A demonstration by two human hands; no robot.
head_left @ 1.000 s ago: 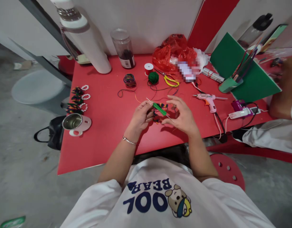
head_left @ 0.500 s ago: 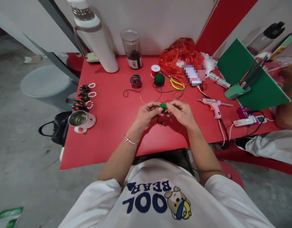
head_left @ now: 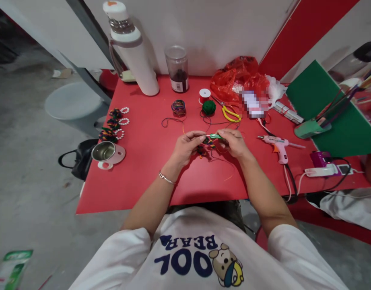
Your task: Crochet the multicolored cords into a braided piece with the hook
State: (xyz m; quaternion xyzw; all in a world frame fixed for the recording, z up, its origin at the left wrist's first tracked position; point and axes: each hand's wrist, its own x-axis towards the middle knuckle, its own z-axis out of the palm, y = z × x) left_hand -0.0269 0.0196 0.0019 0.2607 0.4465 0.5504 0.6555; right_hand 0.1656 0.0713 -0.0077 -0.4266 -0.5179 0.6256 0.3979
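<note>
My left hand (head_left: 187,146) is closed, thumb against fingers, on a small crochet piece (head_left: 203,150) of dark multicoloured yarn that hangs below the fingertips. In my right hand (head_left: 233,141) is a crochet hook (head_left: 215,136) with a green grip, pinched level above the table. Its thin metal end points left and meets the fingers of my left hand; the very tip is hidden. Loose yarn trails under my right hand. Beyond the hands sit a ball of multicoloured yarn (head_left: 178,107) and a ball of dark green yarn (head_left: 209,107).
Yellow-handled pliers (head_left: 230,114), a red spool (head_left: 205,96) and a red plastic bag (head_left: 233,78) lie at the back. A pink glue gun (head_left: 277,146) is on the right. Beaded yarn pieces (head_left: 113,123) and a metal cup (head_left: 108,154) stand left; a tall white flask (head_left: 137,60) stands behind.
The crochet hook's green grip now lies level between my hands, its metal end pointing left. My right hand has shifted slightly right, away from the left. The whole view has moved a little.
</note>
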